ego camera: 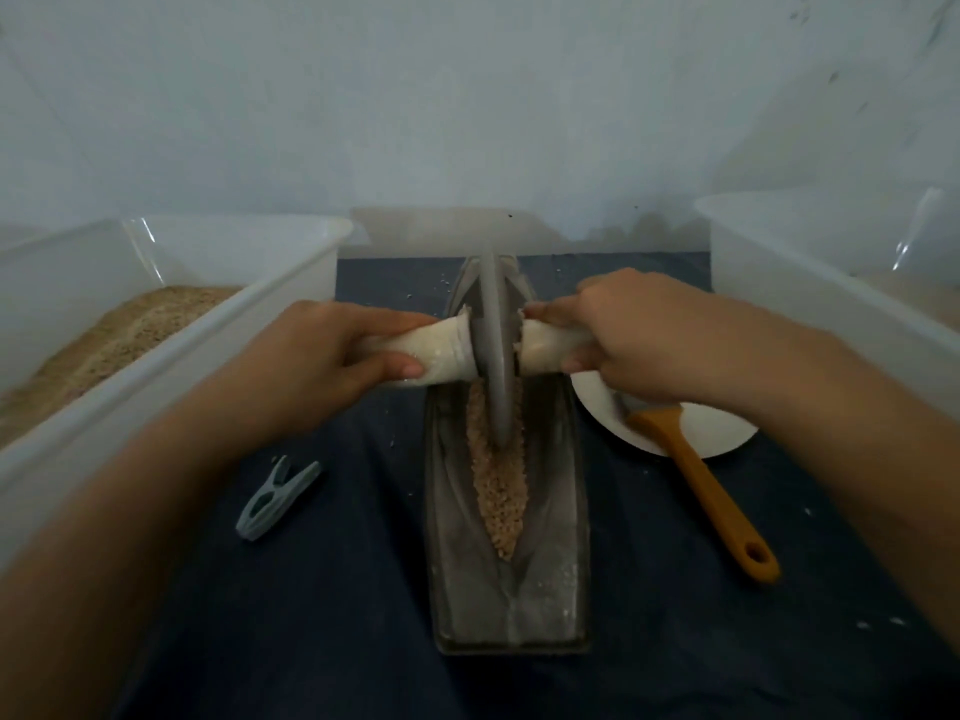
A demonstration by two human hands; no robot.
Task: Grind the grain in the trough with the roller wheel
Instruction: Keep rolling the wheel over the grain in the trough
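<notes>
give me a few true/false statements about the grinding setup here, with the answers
1. Both hands hold the roller wheel's handle, one on each side of the disc. True: the left hand and right hand each grip an end, with the roller wheel between them.
2. The trough holds no grain. False: grain lies along the groove of the trough.
3. An orange-handled brush lies right of the trough. True: the brush rests partly on a white plate.
4. The grey clip sits inside the left bin. False: the clip lies on the dark cloth, beside the left bin.
</notes>
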